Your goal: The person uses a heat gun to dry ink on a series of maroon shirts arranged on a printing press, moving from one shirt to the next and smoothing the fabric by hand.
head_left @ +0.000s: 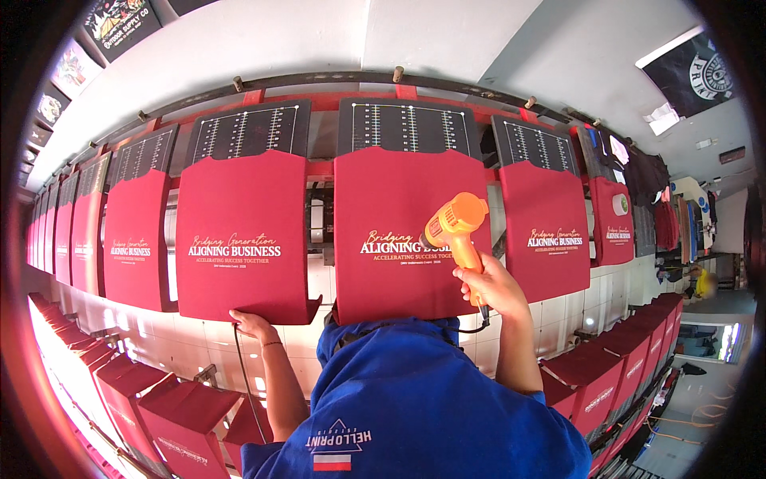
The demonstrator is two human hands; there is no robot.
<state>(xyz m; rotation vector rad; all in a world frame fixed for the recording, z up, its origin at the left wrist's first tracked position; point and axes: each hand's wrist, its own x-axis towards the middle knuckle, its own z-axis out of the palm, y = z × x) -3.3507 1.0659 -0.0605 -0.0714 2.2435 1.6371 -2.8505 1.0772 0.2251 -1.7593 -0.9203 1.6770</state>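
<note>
Right hand (496, 286) gripping orange heat gun (455, 223), left hand (254, 326) apparently holding cord (243, 363)

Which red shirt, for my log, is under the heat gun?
The shirt directly before the person: the orange heat gun hides part of its print, unlike either neighbour's.

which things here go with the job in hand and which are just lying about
In use, it seems:
- orange heat gun, in the right hand
- red printed shirt beneath it
- dark cord, at the left hand

Apparently not in use:
- dark clothes, far right
- roundish pale object on the far-right shirt
</note>
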